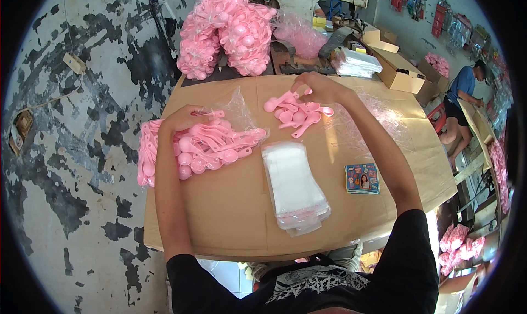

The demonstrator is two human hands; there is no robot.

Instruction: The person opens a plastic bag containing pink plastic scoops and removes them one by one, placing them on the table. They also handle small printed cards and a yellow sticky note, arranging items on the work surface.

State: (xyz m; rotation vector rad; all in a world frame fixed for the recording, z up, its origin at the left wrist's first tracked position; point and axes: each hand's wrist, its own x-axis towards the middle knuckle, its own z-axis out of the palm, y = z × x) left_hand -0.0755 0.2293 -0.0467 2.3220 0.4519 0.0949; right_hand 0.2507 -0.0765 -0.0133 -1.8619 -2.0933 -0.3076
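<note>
My left hand (186, 118) is at the back of a big heap of pink plastic measuring spoons (206, 144), its fingers curled on a spoon at the heap's top edge. Clear plastic film (239, 111) stands up behind that heap. To the right, my right hand (318, 87) is over a smaller group of pink measuring spoons (296, 116), fingertips closed around a handle there. Nearer me, a stack of clear plastic bags (293, 182) lies in the middle of the table. A small stack of printed blue cards (362, 179) sits beneath my right forearm.
Brown paper covers the table (230, 226). Large bags of pink spoons (230, 31) are piled behind it. Thin clear plastic strips (379, 122) lie at the right. Cardboard boxes (398, 67) and more plastic packets (357, 61) stand behind. Another person (464, 94) sits working at far right.
</note>
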